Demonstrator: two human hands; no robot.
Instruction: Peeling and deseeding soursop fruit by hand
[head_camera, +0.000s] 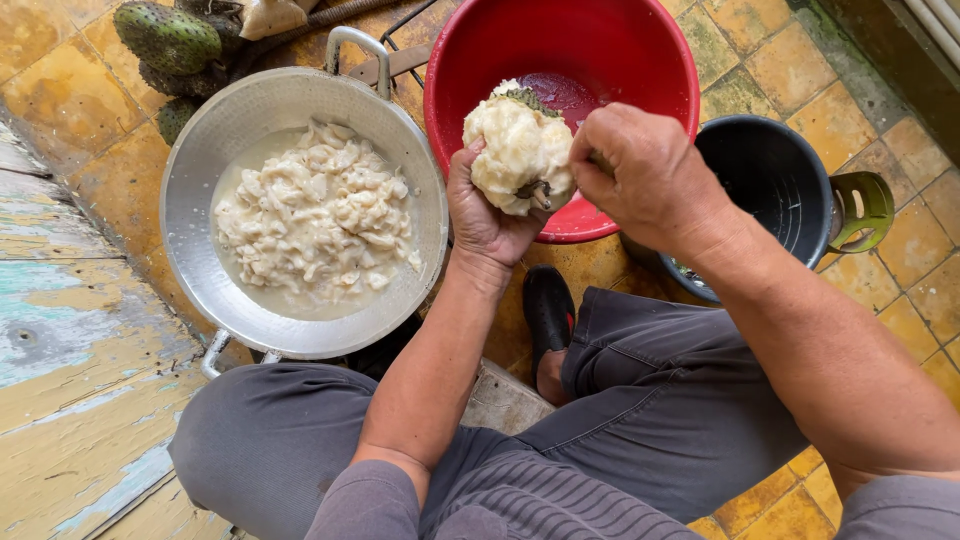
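Over the red basin's (660, 60) near rim, the left hand (485, 215) cups the peeled white fruit (518, 150) from below — fingers curled around it — while the right hand (640, 170), closed, pinches its side.

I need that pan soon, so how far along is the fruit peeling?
Done: the metal pan already holds a good heap of white pulp segments. In hand: the left hand cradles a peeled white fruit over the red basin, with the right hand picking at it. Left: spiky green fruits still unpeeled beyond the pan.
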